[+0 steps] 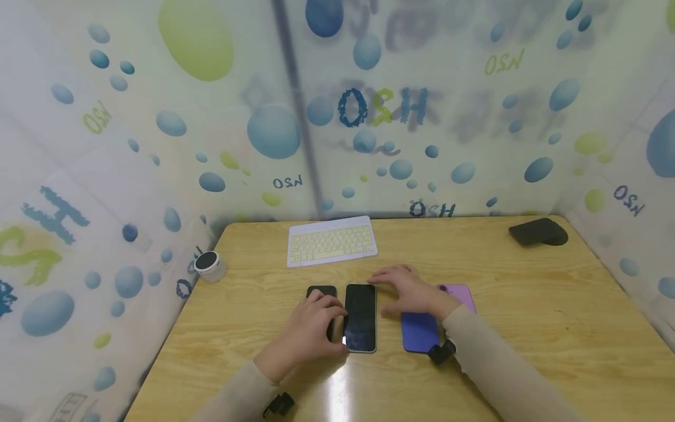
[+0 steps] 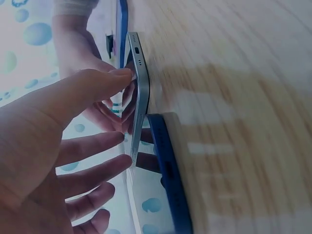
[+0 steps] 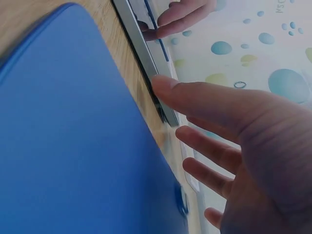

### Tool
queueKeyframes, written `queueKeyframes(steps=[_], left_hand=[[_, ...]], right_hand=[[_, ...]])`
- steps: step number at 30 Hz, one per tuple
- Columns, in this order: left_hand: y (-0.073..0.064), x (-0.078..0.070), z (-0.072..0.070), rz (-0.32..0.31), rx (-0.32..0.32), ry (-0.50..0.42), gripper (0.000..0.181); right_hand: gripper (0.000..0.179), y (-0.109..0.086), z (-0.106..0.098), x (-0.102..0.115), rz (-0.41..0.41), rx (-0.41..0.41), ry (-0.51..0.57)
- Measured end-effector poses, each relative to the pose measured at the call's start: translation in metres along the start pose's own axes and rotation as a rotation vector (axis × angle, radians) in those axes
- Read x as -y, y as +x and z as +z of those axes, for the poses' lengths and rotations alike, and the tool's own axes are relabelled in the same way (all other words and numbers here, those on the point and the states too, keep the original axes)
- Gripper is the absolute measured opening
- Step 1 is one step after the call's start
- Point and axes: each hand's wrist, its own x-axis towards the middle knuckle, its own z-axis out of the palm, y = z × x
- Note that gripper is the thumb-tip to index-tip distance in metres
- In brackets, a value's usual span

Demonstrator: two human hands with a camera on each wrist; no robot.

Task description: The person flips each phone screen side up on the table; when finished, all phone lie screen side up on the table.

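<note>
A smartphone (image 1: 361,319) with a dark screen and pale frame lies face up on the table between the hands. My left hand (image 1: 308,328) reaches over a second dark-screened phone (image 1: 323,289), which it partly hides. Its thumb and fingertips are right at the left edge of the middle phone, fingers loosely spread. From the other side comes my right hand (image 1: 411,292), index fingertip close to that phone's top right corner, thumb near its right edge. Beneath the right wrist lies a blue phone (image 1: 419,334), back up, beside a pink-purple phone (image 1: 464,293) partly covered by the forearm.
A white keyboard (image 1: 332,241) lies at the back of the wooden table (image 1: 527,305). At the left edge stands a small white cylinder (image 1: 211,267) with a black top. A black mouse-like object (image 1: 539,232) sits at the back right. Patterned curtains surround the table.
</note>
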Motion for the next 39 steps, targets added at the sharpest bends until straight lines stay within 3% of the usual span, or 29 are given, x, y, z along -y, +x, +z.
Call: queueKeyframes(steps=[5, 13, 20, 30, 39], left_hand=[[0.006, -0.005, -0.001, 0.013, 0.02, -0.028, 0.061], [0.028, -0.024, 0.0, 0.085, 0.031, -0.049, 0.064], [0.045, -0.038, 0.007, 0.109, 0.019, -0.042, 0.065], [0.059, -0.049, 0.02, 0.131, 0.06, -0.047, 0.064], [0.067, -0.061, 0.024, 0.147, 0.076, -0.044, 0.064]], right_hand=[[0.068, -0.016, -0.007, -0.007, -0.013, -0.03, 0.004], [0.068, -0.041, -0.016, -0.026, 0.005, -0.062, -0.039], [0.065, -0.058, -0.021, -0.035, 0.02, -0.074, -0.051], [0.066, -0.076, -0.025, -0.049, 0.061, -0.09, -0.017], [0.06, -0.08, -0.032, -0.056, 0.076, -0.072, -0.045]])
